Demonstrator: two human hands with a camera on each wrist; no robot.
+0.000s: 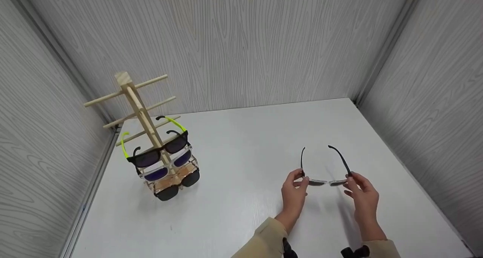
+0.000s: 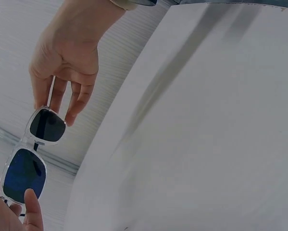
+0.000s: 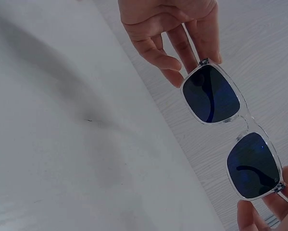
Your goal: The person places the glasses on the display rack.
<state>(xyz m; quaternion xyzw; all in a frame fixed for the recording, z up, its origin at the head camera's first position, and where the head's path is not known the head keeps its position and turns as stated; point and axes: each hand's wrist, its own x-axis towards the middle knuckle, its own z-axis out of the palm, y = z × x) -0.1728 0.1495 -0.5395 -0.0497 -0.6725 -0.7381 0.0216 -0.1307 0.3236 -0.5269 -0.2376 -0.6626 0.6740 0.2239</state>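
Both hands hold one pair of sunglasses (image 1: 317, 183) over the right part of the white table. Its frame is see-through, with dark bluish lenses (image 3: 253, 163) and black temples spread apart, pointing away from the person. My left hand (image 1: 293, 195) pinches the left hinge corner between thumb and fingers. At the opposite corner, my right hand (image 1: 364, 197) grips the frame where the right temple begins. The left wrist view shows the lenses (image 2: 24, 175) face-on, with fingers at both outer ends.
On the table's left side stands a wooden display rack (image 1: 137, 103) with crossbars. Its lower part bears black sunglasses with neon yellow temples (image 1: 148, 159), a clear-framed pair with blue lenses (image 1: 156, 174), and a dark-lensed pair (image 1: 168, 192). Grey wood-grain panels (image 1: 234, 46) enclose the white table (image 1: 234, 148).
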